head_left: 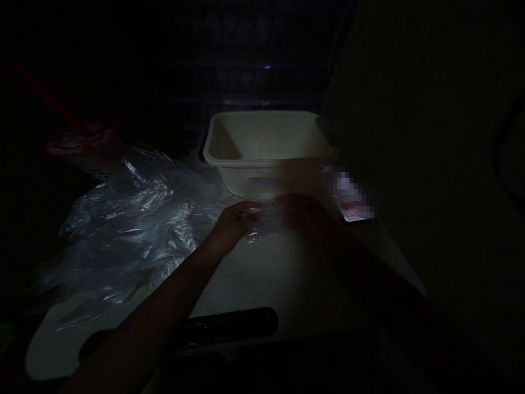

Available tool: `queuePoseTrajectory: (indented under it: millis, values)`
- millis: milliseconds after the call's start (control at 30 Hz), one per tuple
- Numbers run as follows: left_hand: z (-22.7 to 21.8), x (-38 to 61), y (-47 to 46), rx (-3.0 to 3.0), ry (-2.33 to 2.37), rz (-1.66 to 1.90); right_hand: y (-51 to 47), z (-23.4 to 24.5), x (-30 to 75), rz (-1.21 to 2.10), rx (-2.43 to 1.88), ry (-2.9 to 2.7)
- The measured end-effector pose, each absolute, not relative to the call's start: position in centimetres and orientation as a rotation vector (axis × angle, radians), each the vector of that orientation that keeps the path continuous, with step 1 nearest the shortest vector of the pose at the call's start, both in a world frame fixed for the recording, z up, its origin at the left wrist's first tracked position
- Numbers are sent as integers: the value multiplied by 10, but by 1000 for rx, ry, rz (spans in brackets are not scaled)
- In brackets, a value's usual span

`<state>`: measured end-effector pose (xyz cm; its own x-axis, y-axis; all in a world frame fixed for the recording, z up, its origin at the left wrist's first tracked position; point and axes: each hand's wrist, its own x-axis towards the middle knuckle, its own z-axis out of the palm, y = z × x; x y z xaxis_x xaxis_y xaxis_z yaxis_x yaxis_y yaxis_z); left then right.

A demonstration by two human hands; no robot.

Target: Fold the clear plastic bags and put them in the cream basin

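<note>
My left hand pinches the left end of a small clear plastic bag between thumb and fingers, just above the white tabletop. At the bag's other end is my right hand, deep in shadow, its fingers closed on the plastic. Both hands are in front of a cream plastic tub, which has a small label on its near side. To the left of my left hand spreads a large heap of clear plastic bags.
A cup with a red patterned lid and a red straw stands behind the heap. Right of the tub lies a phone with a lit, blurred screen. A long dark slot runs along the table's near edge. The surroundings are very dark.
</note>
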<state>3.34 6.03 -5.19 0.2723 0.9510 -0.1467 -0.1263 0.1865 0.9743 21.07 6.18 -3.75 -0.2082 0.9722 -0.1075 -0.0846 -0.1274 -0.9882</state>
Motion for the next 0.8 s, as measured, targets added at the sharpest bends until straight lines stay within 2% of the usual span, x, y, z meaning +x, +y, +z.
queuePoseTrajectory:
  millis: [367,633,800]
  values:
    - [-46,35,54,1338,1152,959,66,-37,218,1189,-1373,-1567]
    - [-48,32,50,1853,1318,1019,65,-38,223,680,-1545,-1902]
    - [-48,45,40,2470,1254,679,63,-38,224,498,-1570,-2010]
